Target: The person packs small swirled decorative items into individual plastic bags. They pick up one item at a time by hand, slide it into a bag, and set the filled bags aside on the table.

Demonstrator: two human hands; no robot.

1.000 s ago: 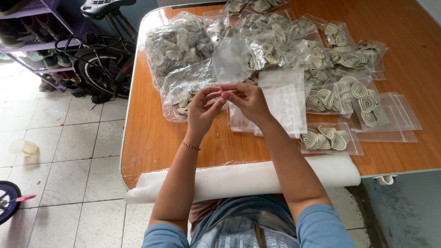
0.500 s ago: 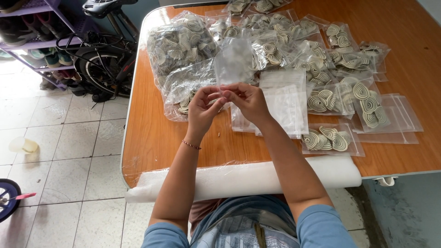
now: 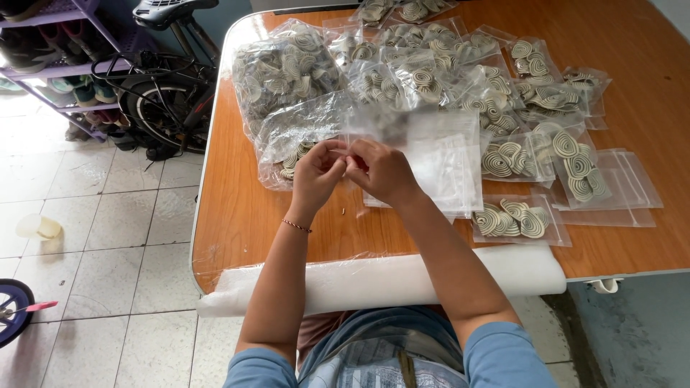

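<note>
— What have your hands got just now?

— My left hand (image 3: pixel 316 174) and my right hand (image 3: pixel 379 169) meet in the middle of the frame, fingertips pinched together on the edge of a small clear plastic bag (image 3: pixel 374 123). Both are closed on it, and the bag stands up from my fingers, blurred, above the wooden table (image 3: pixel 244 215).

— Anything on the left wrist?

— A thin bracelet (image 3: pixel 296 225).

— And right behind the hands?

— A stack of empty clear bags (image 3: pixel 449 162) lies flat just past my right hand. Left of it, beyond my left hand, a big bag of spiral pieces (image 3: pixel 286 72) bulges toward the upper left of the table.

— Further out?

— Small filled bags of pale spiral pieces (image 3: pixel 460 79) spread across the upper middle and right — one filled bag (image 3: pixel 519 219) lies near the table's front edge, to the right of my forearm. A white roll wrapped in film (image 3: pixel 402 276) runs along that front edge, across my lap. Off the table, in the upper left of the frame, a bicycle (image 3: pixel 162 86) leans by a purple shoe rack (image 3: pixel 54 65) on the tiled floor (image 3: pixel 108 237).
</note>
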